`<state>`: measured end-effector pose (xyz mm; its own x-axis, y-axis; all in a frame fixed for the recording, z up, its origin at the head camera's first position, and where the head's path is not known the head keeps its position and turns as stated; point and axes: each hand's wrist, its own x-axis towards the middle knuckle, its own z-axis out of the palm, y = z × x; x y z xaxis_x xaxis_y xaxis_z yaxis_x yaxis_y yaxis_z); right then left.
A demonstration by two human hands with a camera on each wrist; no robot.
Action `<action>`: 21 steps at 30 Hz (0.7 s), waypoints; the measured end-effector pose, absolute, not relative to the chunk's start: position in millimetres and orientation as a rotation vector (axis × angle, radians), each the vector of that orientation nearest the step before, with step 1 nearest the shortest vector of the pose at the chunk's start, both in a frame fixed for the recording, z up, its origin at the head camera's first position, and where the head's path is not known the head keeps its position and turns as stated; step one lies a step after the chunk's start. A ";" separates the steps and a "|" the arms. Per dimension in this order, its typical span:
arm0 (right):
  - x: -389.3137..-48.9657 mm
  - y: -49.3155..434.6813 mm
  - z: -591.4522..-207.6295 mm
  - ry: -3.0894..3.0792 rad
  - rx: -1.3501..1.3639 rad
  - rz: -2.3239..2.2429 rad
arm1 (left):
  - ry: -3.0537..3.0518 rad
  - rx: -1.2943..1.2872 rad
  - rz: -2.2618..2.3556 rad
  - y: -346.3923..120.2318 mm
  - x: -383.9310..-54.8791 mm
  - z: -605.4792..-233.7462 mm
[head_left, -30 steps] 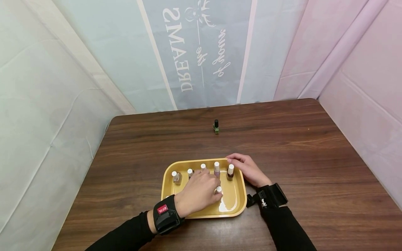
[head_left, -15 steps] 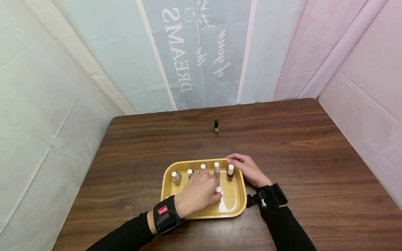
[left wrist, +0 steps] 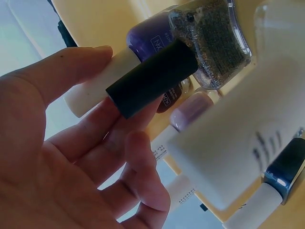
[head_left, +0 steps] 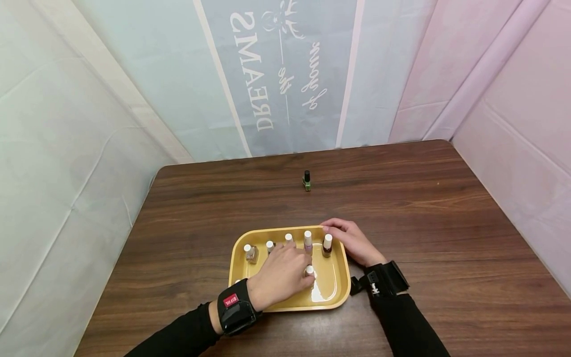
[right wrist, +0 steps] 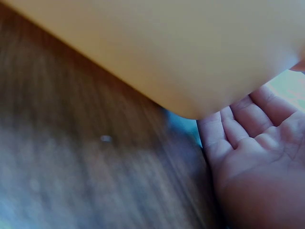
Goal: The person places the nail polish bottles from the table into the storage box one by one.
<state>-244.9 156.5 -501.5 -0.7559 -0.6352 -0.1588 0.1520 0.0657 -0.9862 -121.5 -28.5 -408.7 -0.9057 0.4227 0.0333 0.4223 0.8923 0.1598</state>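
Observation:
My left hand reaches into a yellow tray. In the left wrist view, its thumb and fingers pinch the white cap of a purple nail polish bottle. A glittery nail polish bottle with a black cap lies across the view in front of it, close to the fingers. My right hand holds the tray's far right corner, thumb at the rim and fingers along the outer wall. In the right wrist view, the fingers lie against the tray's outside; the thumb is mostly out of sight.
Several white-capped nail polish bottles stand in the tray, among them a clear glittery one, a lilac one and a dark one. Farther back on the wooden table stands a green nail polish bottle with a black cap.
The white cap beside my left thumb has shifted very slightly left. Both hands and the tray stay practically in place.

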 end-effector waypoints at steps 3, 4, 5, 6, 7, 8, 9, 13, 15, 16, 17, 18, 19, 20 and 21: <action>-244.9 156.7 -501.5 1.770 -0.483 -1.750 | 3.054 0.680 0.250 -28.0 -121.6 -408.7; -244.8 156.8 -501.5 1.771 -0.483 -1.751 | 3.055 0.679 0.248 -27.8 -121.6 -408.7; -244.8 156.8 -501.5 1.770 -0.483 -1.751 | 3.055 0.678 0.246 -27.7 -121.6 -408.7; -244.7 157.0 -501.5 1.770 -0.481 -1.752 | 3.055 0.678 0.243 -27.6 -121.6 -408.7; -244.7 157.0 -501.5 1.771 -0.482 -1.752 | 3.056 0.679 0.240 -27.5 -121.6 -408.7; -244.7 157.1 -501.5 1.771 -0.482 -1.752 | 3.056 0.679 0.239 -27.4 -121.5 -408.7; -244.7 157.2 -501.5 1.771 -0.482 -1.752 | 3.057 0.680 0.236 -27.3 -121.4 -408.7; -244.9 157.4 -501.8 1.774 -0.487 -1.749 | 3.057 0.679 0.238 -27.3 -121.2 -408.4; -244.8 157.4 -501.7 1.775 -0.488 -1.747 | 3.057 0.681 0.238 -27.4 -121.1 -408.2; -244.8 157.4 -501.6 1.776 -0.488 -1.747 | 3.056 0.680 0.239 -27.5 -121.1 -408.2; -244.7 157.3 -501.4 1.776 -0.488 -1.747 | 3.055 0.680 0.240 -27.6 -121.1 -408.1; -244.6 157.2 -501.2 1.776 -0.489 -1.747 | 3.055 0.680 0.240 -27.8 -121.1 -407.9; -244.6 157.1 -501.0 1.775 -0.488 -1.748 | 3.054 0.677 0.238 -27.9 -121.1 -407.8; -244.5 156.9 -500.7 1.773 -0.488 -1.748 | 3.053 0.673 0.241 -28.2 -121.0 -407.4; -244.5 156.8 -500.5 1.771 -0.489 -1.749 | 3.052 0.668 0.243 -28.4 -120.9 -407.1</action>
